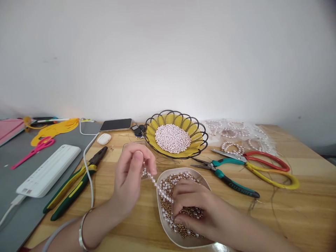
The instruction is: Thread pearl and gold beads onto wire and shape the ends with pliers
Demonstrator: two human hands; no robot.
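Note:
My left hand (133,171) is raised beside the dish, thumb and fingers pinched on one end of a strand of pearl beads (154,182). From there the strand slopes down to the right, over the rim of a white dish (160,213). At its lower end the curled fingers of my right hand (193,204) close on it, low over the dish; their tips are partly hidden. Loose pearl and bronze-coloured beads (183,231) fill the dish. Behind my left hand, a small clear container (143,142) with some pearl beads is mostly covered.
A yellow basket (201,134) of pearl beads stands behind the dish. Long-nose pliers (223,173), scissors (262,164) and bagged bead strings (236,129) lie right. Larger pliers (76,185), a white power strip (49,171) with its cable, pink scissors (34,152) and a phone (116,124) lie left.

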